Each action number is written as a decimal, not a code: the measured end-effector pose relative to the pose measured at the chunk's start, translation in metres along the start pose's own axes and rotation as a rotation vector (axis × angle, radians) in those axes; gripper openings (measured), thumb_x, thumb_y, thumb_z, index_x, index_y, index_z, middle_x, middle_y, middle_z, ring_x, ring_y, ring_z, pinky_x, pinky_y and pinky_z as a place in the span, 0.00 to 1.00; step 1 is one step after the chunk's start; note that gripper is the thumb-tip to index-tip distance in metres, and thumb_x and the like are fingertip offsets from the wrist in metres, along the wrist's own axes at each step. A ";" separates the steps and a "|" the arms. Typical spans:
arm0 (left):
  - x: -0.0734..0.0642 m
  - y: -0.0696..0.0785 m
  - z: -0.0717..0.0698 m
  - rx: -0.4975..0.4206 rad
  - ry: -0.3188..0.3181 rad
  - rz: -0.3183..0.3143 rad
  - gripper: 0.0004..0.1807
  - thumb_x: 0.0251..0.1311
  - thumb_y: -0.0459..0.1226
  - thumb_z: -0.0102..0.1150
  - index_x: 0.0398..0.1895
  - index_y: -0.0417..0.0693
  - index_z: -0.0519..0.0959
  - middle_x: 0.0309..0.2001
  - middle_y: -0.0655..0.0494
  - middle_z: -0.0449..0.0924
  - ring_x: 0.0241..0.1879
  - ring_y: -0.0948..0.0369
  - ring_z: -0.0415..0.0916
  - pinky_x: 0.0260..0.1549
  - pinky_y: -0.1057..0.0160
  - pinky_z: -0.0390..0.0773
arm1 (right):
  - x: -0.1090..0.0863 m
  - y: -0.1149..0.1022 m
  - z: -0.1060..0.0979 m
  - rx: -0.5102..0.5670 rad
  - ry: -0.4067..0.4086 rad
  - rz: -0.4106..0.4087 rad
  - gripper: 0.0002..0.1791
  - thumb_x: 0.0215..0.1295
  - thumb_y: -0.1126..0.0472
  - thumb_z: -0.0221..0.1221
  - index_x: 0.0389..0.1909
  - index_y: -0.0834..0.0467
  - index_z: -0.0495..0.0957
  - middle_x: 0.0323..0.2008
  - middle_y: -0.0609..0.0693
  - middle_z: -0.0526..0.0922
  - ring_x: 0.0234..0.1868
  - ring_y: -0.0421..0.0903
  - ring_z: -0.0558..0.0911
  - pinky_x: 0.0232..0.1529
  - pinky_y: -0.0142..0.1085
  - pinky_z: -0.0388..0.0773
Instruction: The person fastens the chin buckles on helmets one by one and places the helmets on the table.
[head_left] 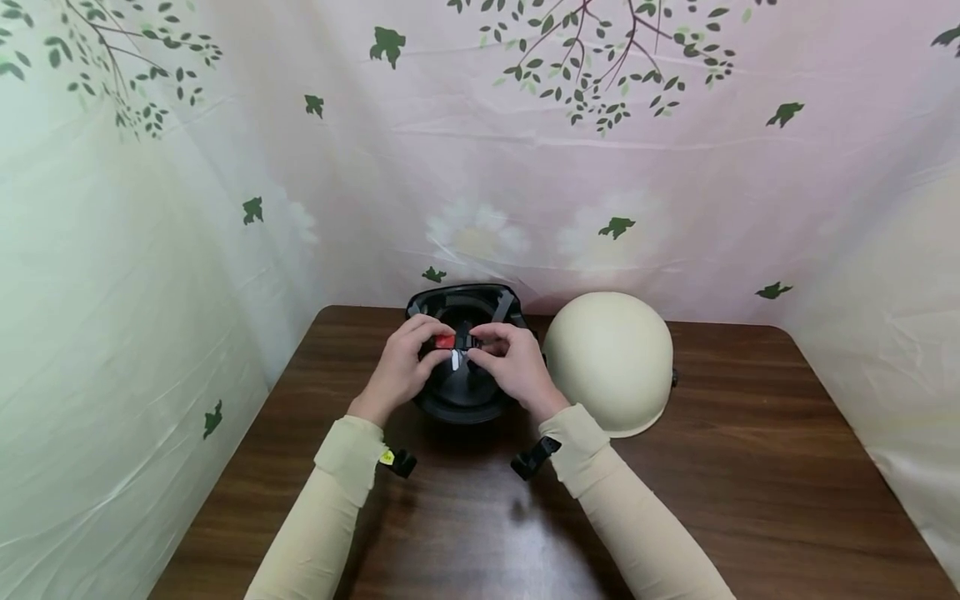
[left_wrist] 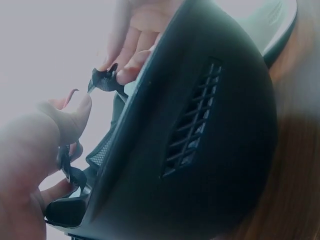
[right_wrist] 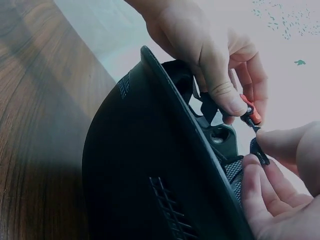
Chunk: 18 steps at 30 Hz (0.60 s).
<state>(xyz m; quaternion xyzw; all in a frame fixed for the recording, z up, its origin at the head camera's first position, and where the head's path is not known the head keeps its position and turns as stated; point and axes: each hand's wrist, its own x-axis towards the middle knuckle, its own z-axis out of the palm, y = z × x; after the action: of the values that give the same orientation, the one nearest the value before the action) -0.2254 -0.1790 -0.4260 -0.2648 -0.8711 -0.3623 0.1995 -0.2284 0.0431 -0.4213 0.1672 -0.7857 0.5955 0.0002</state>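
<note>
A black helmet lies with its hollow side up, its chin strap raised above the opening. My left hand pinches the red part of the strap's buckle between thumb and fingers. Opposite it, my right hand pinches the black strap end close beside the red part. A small white tag hangs below the buckle. In the left wrist view, the helmet's vented shell fills the middle, and the right fingers hold the black webbing over the rim.
A cream helmet stands dome up to the right of the black one, near the right forearm. Both are on a dark wooden table. A printed cloth with leaves and flowers hangs behind the table and along its sides.
</note>
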 end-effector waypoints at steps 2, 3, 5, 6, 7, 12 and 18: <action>0.001 0.000 0.000 0.022 -0.011 -0.011 0.16 0.61 0.30 0.73 0.52 0.45 0.85 0.52 0.53 0.81 0.53 0.55 0.77 0.58 0.52 0.81 | 0.000 -0.001 0.000 -0.039 0.000 -0.020 0.16 0.67 0.64 0.71 0.55 0.58 0.86 0.49 0.54 0.89 0.44 0.47 0.89 0.47 0.43 0.87; 0.001 0.001 -0.001 0.033 -0.018 -0.017 0.16 0.62 0.30 0.73 0.53 0.45 0.85 0.52 0.53 0.81 0.53 0.55 0.77 0.58 0.52 0.81 | 0.000 -0.001 0.000 -0.056 -0.001 -0.028 0.16 0.67 0.64 0.71 0.55 0.58 0.87 0.49 0.54 0.90 0.44 0.47 0.89 0.47 0.43 0.87; 0.002 0.003 -0.001 0.046 -0.028 -0.026 0.16 0.63 0.30 0.72 0.53 0.45 0.85 0.52 0.53 0.81 0.54 0.55 0.77 0.59 0.52 0.81 | 0.000 -0.001 0.000 -0.092 -0.004 -0.036 0.16 0.67 0.64 0.71 0.55 0.58 0.87 0.48 0.53 0.90 0.43 0.46 0.89 0.46 0.43 0.87; 0.003 0.004 -0.001 0.048 -0.031 -0.028 0.16 0.63 0.30 0.72 0.54 0.45 0.85 0.52 0.52 0.81 0.53 0.55 0.77 0.59 0.52 0.81 | 0.000 -0.002 0.000 -0.110 -0.004 -0.038 0.16 0.67 0.64 0.71 0.55 0.57 0.87 0.48 0.53 0.90 0.43 0.46 0.89 0.46 0.43 0.87; 0.003 0.005 -0.001 0.050 -0.033 -0.034 0.16 0.64 0.30 0.71 0.54 0.45 0.85 0.52 0.52 0.81 0.53 0.55 0.77 0.59 0.53 0.81 | 0.001 -0.002 0.000 -0.122 -0.004 -0.037 0.16 0.67 0.64 0.71 0.55 0.57 0.87 0.48 0.52 0.90 0.43 0.46 0.89 0.46 0.43 0.87; 0.002 0.009 -0.002 0.043 -0.027 -0.046 0.16 0.63 0.29 0.72 0.54 0.42 0.84 0.52 0.50 0.81 0.51 0.54 0.79 0.57 0.54 0.83 | 0.001 -0.003 0.001 -0.136 -0.017 -0.032 0.16 0.67 0.64 0.71 0.55 0.60 0.86 0.48 0.52 0.90 0.42 0.45 0.89 0.46 0.43 0.87; 0.001 0.007 -0.003 0.025 -0.028 -0.035 0.16 0.62 0.28 0.72 0.52 0.42 0.84 0.51 0.50 0.82 0.51 0.55 0.80 0.57 0.52 0.83 | 0.001 -0.004 0.002 -0.144 -0.017 -0.043 0.15 0.67 0.65 0.71 0.54 0.59 0.86 0.47 0.52 0.90 0.42 0.45 0.90 0.47 0.44 0.87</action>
<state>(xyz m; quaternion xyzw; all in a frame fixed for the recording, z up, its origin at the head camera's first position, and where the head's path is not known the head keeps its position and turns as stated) -0.2209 -0.1762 -0.4202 -0.2521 -0.8827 -0.3513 0.1841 -0.2283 0.0404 -0.4182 0.1886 -0.8228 0.5358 0.0183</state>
